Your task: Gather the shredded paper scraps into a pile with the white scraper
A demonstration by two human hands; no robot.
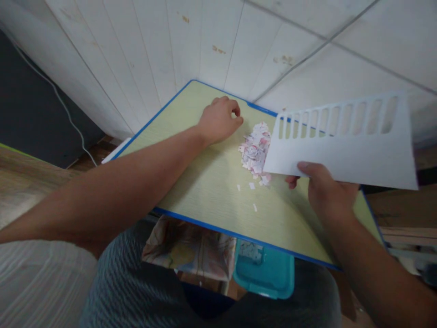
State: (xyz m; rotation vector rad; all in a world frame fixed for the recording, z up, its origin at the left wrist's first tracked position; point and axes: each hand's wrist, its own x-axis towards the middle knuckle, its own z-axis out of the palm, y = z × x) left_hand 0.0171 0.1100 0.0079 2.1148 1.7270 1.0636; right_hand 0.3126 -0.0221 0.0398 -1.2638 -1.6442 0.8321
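My right hand (327, 191) grips the lower edge of a stiff white sheet (341, 157) with a row of long rounded slots along its top, thumb on the near face. The sheet is tilted, and its left end meets or overlaps a heap of small white and pinkish paper scraps (255, 150); I cannot tell whether they touch. Left of the heap, my left hand (221, 119) hovers above or rests on the pale yellow board (205, 182), fingers curled and thumb close to the index finger. Whatever those fingers pinch, if anything, is hidden.
Blue edging (201, 224) runs round the board, which stands against a white plank wall (136, 59). Beneath the near edge are a turquoise tub (266, 278) with paper bits inside and a patterned bag or cloth (191, 250). A cable (293, 68) crosses the wall.
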